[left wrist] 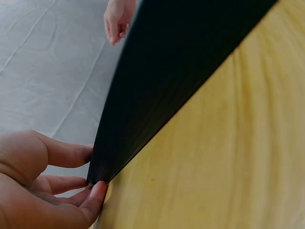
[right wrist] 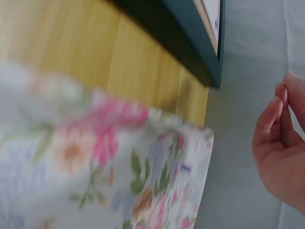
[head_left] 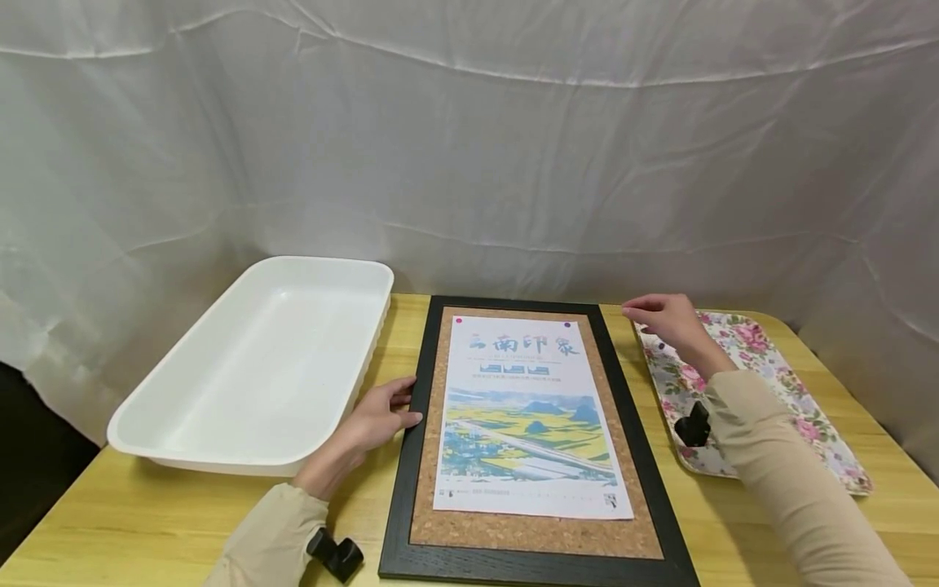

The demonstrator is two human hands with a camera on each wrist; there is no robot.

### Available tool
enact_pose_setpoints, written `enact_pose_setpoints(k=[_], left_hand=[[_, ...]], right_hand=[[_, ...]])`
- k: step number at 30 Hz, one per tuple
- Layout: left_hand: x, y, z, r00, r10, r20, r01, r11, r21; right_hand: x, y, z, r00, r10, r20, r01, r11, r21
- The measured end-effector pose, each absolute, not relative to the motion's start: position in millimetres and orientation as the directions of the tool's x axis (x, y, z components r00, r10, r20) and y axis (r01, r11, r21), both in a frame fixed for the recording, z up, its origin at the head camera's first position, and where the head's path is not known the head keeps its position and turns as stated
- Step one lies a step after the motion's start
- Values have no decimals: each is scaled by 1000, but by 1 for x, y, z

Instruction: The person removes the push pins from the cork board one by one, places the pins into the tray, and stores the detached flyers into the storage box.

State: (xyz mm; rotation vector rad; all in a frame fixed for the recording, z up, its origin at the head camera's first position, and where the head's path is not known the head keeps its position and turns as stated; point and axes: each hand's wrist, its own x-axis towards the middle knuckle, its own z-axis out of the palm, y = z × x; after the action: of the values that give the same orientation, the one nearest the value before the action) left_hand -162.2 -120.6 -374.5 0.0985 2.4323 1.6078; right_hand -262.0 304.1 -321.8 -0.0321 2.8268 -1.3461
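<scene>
- Poster (head_left: 528, 424) flat on the cork board (head_left: 528, 534) inside the black frame (head_left: 539, 567), face up, between the two hands; its long axis runs away from the person, roughly in line with the long sides of the frame
- At its top corners: a pink pin (head_left: 459, 320) on the left and a dark pin (head_left: 567, 324) on the right; no pin shows at either bottom corner
- Right hand (head_left: 667, 319): beyond the frame's right side, by the far left corner of the flowered tray (head_left: 763, 399), thumb and fingertips drawn together; a tiny glint between them in the right wrist view looks like a pin (right wrist: 284, 85), though it is too small to be sure
- The relation that counts, as I judge it: from this hand the poster lies leftward and toward the person; the dark-pinned top corner is the nearer one, and the pinless bottom right corner is well apart, down the long axis
- Left hand (head_left: 377, 417): grips the frame's left side about midway along, thumb and fingers against the edge; it is closer to the poster's left edge than the right hand is, and touches only the frame, not the paper
- White tray (head_left: 257, 375): left of the frame, just beside the left hand, all on the wooden table (head_left: 88, 530)
</scene>
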Motion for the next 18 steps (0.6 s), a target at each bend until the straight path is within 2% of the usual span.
enact_pose_setpoints(k=[18], left_hand=[[-162,-121,-374,-973,175,-152,-71,400,914]], right_hand=[[-255,352,-338,-998,44,47,-4,684,-729]])
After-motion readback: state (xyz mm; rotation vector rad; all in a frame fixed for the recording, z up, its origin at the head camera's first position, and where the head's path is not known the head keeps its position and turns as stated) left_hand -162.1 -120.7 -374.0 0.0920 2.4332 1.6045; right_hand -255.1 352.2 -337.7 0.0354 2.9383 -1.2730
